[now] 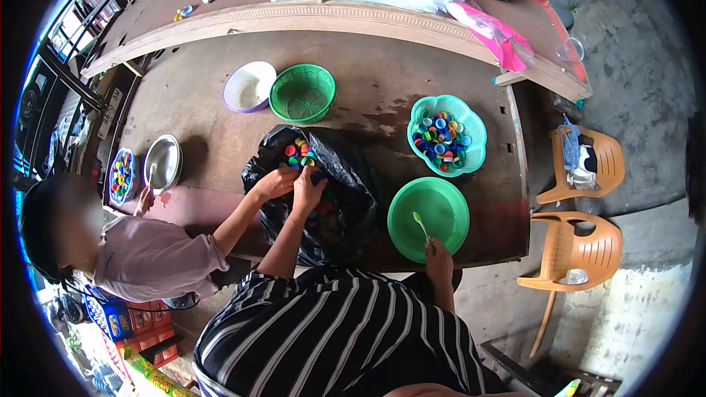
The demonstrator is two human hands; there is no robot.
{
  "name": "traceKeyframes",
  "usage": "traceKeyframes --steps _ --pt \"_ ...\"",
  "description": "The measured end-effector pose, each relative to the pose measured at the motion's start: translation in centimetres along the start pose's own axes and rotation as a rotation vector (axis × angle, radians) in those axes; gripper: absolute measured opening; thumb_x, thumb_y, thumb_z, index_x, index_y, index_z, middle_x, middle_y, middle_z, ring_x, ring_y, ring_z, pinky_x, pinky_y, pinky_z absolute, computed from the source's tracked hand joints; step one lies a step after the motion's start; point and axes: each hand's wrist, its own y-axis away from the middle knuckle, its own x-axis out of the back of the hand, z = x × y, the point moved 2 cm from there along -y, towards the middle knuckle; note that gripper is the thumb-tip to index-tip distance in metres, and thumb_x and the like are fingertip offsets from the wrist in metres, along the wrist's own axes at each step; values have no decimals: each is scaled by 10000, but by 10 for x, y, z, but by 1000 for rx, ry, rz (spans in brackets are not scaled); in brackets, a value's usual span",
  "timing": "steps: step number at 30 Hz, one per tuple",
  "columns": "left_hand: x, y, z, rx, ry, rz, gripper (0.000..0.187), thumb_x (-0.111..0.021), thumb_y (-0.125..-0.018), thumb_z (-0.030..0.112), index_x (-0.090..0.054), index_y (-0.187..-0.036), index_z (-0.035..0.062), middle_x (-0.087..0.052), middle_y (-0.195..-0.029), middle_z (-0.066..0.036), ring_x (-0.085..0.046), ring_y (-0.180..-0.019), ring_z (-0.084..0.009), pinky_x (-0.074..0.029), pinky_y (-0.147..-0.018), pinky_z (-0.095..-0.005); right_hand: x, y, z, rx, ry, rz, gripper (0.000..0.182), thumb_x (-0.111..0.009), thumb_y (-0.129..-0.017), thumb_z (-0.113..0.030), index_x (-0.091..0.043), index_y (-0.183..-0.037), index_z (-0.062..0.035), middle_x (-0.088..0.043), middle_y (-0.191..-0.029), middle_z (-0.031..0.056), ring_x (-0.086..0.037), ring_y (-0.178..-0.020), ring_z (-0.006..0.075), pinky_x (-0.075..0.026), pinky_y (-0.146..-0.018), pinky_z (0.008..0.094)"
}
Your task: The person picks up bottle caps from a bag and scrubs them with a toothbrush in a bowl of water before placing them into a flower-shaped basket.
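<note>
At the mouth of a black plastic bag (351, 176) full of colored bottle caps (300, 153), my left hand (309, 191) has its fingers drawn together; something dark blue shows beside them, too small to tell. A co-worker's hand (275, 183) reaches into the same bag and is next to mine. My right hand (439, 259) is closed around the handle of a toothbrush (421, 222), whose head is over the green basin (448, 209). Above that basin, a turquoise basket (476, 134) holds many caps.
A white bowl (239, 88) touches a green basket (303, 95) on the wooden table (198, 66). At the left stand a metal bowl (170, 162) and a small basket of caps (123, 176). A raised shelf (346, 15) crosses behind; two orange chairs (588, 250) stand at the right.
</note>
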Motion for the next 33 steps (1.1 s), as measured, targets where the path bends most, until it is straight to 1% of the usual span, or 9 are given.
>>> traceKeyframes --steps 2,5,8,12,20,26,29,30,33 --pt "0 2 5 176 81 -82 398 -707 -737 166 -550 -1075 26 -633 -855 -175 -600 -859 -333 -471 -738 -401 0 1 0 -26 3 -21 315 -537 -894 -272 -591 -1094 -34 -628 -961 222 -597 -916 401 -461 -760 448" --pt "4 7 20 89 -12 -41 371 -698 -744 164 -556 -1056 21 -637 -864 -186 -591 -897 -357 -461 -786 -417 -4 1 7 -20 47 -21 329 -513 -902 -283 -589 -1128 -57 -632 -1011 199 -597 -941 387 -463 -793 457" --pt "3 9 22 -94 -49 24 342 -700 -725 93 -540 -1018 17 -602 -915 -213 -596 -829 -382 -489 -711 -423 -5 1 9 -13 33 -13 332 -516 -901 -281 -587 -1133 -54 -632 -1013 201 -597 -940 388 -465 -796 458" --pt "8 14 32 -98 -128 22 327 -704 -718 109 -549 -993 24 -590 -935 -200 -597 -829 -372 -490 -694 -424 -4 4 8 7 47 -2 336 -515 -903 -280 -584 -1135 -47 -632 -1016 203 -600 -944 381 -466 -799 452" --pt "6 21 23 88 -40 -60 285 -684 -723 149 -574 -955 25 -590 -926 -188 -604 -797 -363 -498 -695 -420 -4 10 8 26 56 4 325 -516 -904 -265 -573 -1137 -47 -628 -1029 191 -602 -943 374 -468 -799 449" --pt "10 21 37 -51 -22 119 295 -668 -733 118 -582 -997 20 -583 -908 -187 -594 -810 -364 -493 -711 -407 -5 6 10 77 101 -16 325 -490 -914 -235 -542 -1190 -72 -616 -1067 188 -601 -946 368 -466 -800 463" --pt "16 15 65 -63 72 72 287 -657 -743 88 -584 -1012 19 -570 -884 -182 -584 -815 -358 -490 -718 -407 -7 -8 6 147 136 78 349 -478 -918 -222 -516 -1238 -88 -590 -1112 191 -598 -953 364 -468 -797 473" --pt "8 13 66 -197 62 145 287 -680 -741 50 -608 -1017 12 -581 -892 -147 -600 -680 -249 -485 -612 -326 -4 -12 -1 82 220 66 359 -473 -918 -219 -509 -1254 -96 -577 -1128 193 -595 -958 363 -469 -799 473" --pt "-4 20 100 -142 245 -37 298 -699 -733 68 -617 -1016 26 -591 -897 -149 -611 -706 -266 -495 -630 -339 -7 -19 4 51 346 -21 361 -474 -916 -200 -517 -1257 -91 -551 -1149 191 -587 -971 362 -470 -795 464"
